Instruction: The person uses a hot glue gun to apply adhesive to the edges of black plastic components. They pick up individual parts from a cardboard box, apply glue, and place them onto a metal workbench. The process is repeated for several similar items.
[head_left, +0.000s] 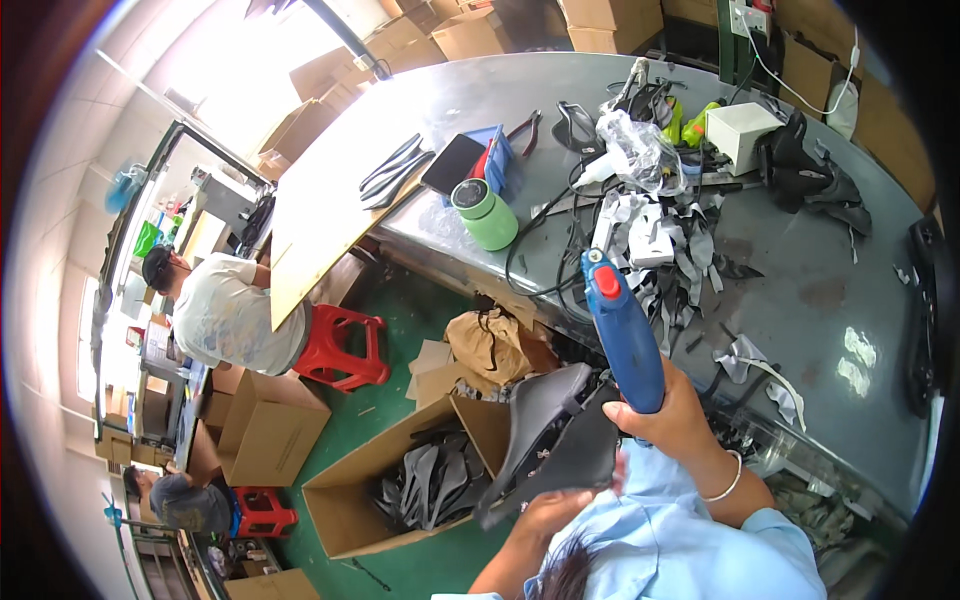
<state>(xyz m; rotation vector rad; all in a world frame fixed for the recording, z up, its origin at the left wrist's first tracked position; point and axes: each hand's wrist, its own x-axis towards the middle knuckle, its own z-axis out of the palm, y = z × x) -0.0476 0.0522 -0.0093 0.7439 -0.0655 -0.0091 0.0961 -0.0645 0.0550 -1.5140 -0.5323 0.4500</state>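
Observation:
My right hand (672, 418) is closed around the lower end of a blue hand tool with a red button (628, 330). The tool points up over the table edge, and its exact kind is unclear. A black bicycle saddle (555, 440) is tilted in front of my body, below the tool. My left hand (560, 508) grips the saddle's lower edge, with some fingers hidden and slightly blurred. To the left, an open cardboard box (340, 510) on the floor contains several black saddle-shaped pieces (435, 480).
On the grey table (800, 300) lie fabric scraps (650, 240), cables, a green flask (485, 214), a blue tray (498, 150), pliers (525, 130) and a white box (742, 135). Two people sit on red stools (345, 348) at the left. A brown bag (490, 345) lies under the table edge.

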